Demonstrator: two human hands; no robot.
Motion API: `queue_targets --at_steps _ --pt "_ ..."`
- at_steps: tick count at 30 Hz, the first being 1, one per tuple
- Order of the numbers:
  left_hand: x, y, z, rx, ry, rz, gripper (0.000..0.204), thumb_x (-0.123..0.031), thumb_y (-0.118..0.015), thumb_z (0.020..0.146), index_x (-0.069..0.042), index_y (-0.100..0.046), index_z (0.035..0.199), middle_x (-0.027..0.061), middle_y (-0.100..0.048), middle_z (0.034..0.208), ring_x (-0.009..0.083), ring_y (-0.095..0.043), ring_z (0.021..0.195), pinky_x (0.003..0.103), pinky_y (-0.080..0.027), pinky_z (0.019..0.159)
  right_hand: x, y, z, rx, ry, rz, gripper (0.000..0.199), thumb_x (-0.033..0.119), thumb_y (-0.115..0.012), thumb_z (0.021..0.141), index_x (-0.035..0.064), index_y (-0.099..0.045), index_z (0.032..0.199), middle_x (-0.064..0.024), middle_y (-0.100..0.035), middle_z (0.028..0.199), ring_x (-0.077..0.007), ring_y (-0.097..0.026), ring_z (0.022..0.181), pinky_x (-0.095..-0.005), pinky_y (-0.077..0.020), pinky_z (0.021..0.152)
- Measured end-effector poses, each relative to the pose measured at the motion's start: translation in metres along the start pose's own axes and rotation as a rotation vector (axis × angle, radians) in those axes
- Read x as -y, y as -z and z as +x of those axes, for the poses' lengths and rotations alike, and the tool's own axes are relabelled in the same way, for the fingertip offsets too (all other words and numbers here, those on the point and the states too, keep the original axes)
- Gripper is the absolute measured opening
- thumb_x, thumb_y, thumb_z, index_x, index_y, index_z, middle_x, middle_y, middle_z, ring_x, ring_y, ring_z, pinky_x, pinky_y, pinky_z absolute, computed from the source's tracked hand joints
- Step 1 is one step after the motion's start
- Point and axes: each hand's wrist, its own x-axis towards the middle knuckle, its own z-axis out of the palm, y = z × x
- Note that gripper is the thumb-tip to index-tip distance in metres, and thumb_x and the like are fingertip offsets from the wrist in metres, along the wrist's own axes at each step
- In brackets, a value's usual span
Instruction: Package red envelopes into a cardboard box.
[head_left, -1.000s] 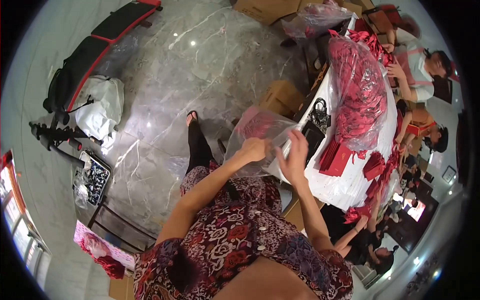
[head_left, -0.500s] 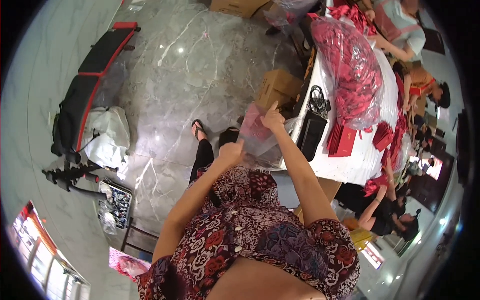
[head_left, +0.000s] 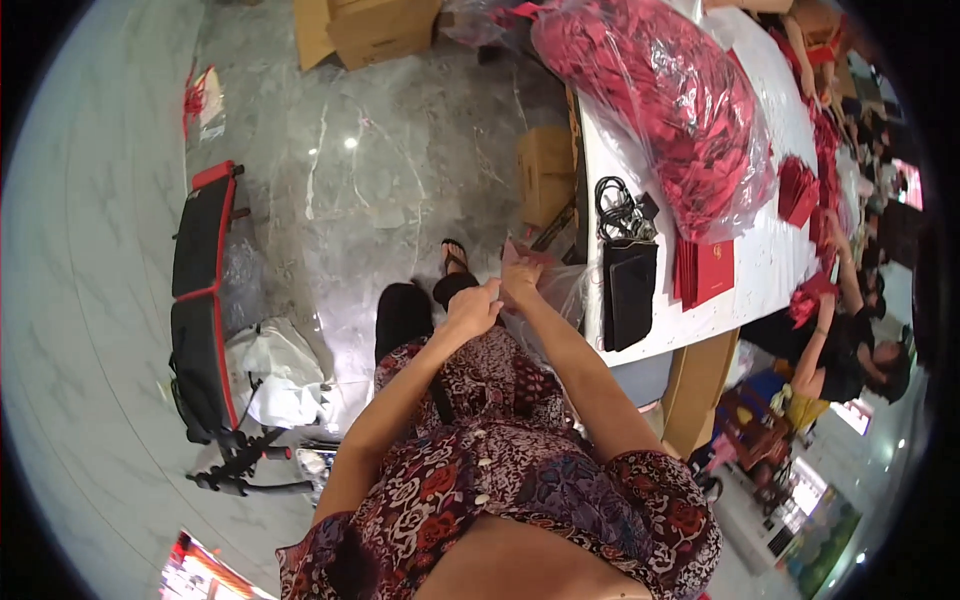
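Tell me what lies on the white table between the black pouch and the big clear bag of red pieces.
In the head view, a coiled black cable lies between the black pouch and the big clear bag of red pieces on the white table.

There is lots of open room on the grey floor (head_left: pixel 330 190) in the upper middle of the frame. On the right, the white table (head_left: pixel 770 270) blocks the way, with a big bag of red things (head_left: pixel 670 110), a black pouch (head_left: pixel 630 295) and cables (head_left: pixel 620 205) on it. A brown box (head_left: pixel 545 175) stands beside the table edge. A black and red bench (head_left: pixel 200 300) fills the left.
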Motion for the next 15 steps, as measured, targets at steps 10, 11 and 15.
queue_targets --at_steps 10,11,15 --pt "0.08 0.021 0.071 0.383 -0.139 0.012 0.04 -0.018 -0.06 0.085 -0.006 -0.049 0.121 0.0213 -0.061 0.102 0.0397 -0.06 0.093 0.049 -0.047 0.076 -0.02 -0.023 0.033 -0.314 -0.247 0.584 0.029 0.028 -0.054 0.087 0.0034 -0.058 0.102 -0.0191 -0.059 0.107 -0.0391 -0.059 0.098 -0.0484 -0.0482 0.083" --pt "0.102 0.021 0.082 0.394 -0.16 0.058 0.04 -0.019 -0.06 0.085 -0.007 -0.049 0.122 0.0209 -0.062 0.102 0.0391 -0.06 0.092 0.048 -0.048 0.076 -0.016 -0.033 0.045 -0.366 -0.203 0.629 0.029 0.023 -0.057 0.085 0.0052 -0.056 0.107 -0.0176 -0.057 0.107 -0.0387 -0.058 0.096 -0.0494 -0.0482 0.081" --pt "0.199 0.017 0.124 0.353 -0.142 0.27 0.042 -0.02 -0.062 0.084 -0.009 -0.05 0.122 0.0197 -0.064 0.099 0.0378 -0.062 0.091 0.047 -0.05 0.075 0.007 -0.08 0.122 -0.408 -0.208 0.619 0.028 0.021 -0.059 0.082 0.0051 -0.054 0.105 -0.0187 -0.056 0.106 -0.0378 -0.058 0.095 -0.0488 -0.0478 0.081"
